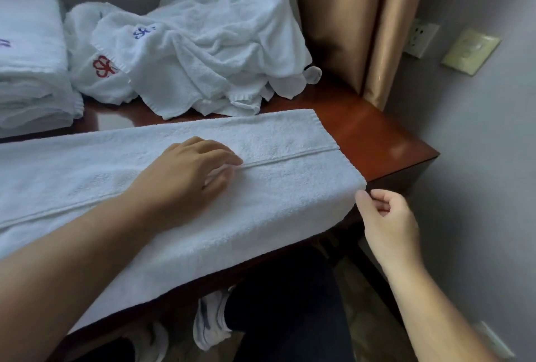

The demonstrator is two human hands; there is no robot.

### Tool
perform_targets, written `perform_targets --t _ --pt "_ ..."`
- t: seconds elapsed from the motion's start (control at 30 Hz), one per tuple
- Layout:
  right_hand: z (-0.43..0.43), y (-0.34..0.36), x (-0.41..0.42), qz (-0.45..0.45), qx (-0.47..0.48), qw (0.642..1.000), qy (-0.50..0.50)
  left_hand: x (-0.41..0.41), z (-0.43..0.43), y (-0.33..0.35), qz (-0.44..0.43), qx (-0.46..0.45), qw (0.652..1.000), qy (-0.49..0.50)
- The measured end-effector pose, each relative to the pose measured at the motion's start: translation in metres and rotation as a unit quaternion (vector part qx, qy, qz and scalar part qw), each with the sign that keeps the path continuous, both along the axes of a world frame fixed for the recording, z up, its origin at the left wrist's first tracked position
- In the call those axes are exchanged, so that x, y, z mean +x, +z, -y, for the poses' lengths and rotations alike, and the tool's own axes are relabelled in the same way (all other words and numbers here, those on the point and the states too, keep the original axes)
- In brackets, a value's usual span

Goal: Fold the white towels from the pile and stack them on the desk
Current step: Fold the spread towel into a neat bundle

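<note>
On the glossy reddish-brown wooden worktop [374, 135], a stack of folded white towels [29, 65] sits upper left, the rumpled white towel pile [203, 57] beside it. My left hand [185, 170] rests flat, fingers relaxed, on the long folded white terry towel [275, 187] at centre; my right hand [385, 216] pinches its right corner.

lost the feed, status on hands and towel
Left hand flat on towel seam. Right hand at its corner, grip unclear. Unfolded pile behind, nothing blocking.
</note>
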State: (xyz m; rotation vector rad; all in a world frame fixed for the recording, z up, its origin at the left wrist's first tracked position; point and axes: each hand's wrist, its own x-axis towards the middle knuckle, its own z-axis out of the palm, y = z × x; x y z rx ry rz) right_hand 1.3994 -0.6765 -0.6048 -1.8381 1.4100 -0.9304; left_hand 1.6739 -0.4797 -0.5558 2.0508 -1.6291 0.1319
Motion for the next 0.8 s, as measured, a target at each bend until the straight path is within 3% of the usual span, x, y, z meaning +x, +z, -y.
perform_targets --t 0.1,0.17,0.4,0.57,0.63,0.8 --pt "-0.005 -0.012 -0.002 0.034 0.165 0.982 0.09 -0.005 -0.002 0.003 0.034 0.004 0.999 -0.002" --pt "-0.007 -0.017 -0.002 0.054 0.197 0.972 0.117 -0.009 -0.004 0.005 0.039 -0.005 0.999 0.009" --pt "-0.006 -0.017 -0.001 0.091 0.203 0.965 0.14 -0.028 -0.015 0.007 0.004 0.028 1.0 -0.013" --pt "-0.013 -0.007 -0.005 0.095 0.079 0.99 0.068 -0.045 -0.016 0.008 -0.008 0.02 0.999 -0.03" --pt "-0.014 0.005 -0.004 0.135 0.048 0.988 0.049 -0.053 -0.014 0.008 -0.017 0.022 0.999 -0.047" --pt "-0.01 0.059 0.02 0.322 0.148 0.911 0.211 -0.067 -0.011 0.012 -0.095 0.092 0.985 -0.11"
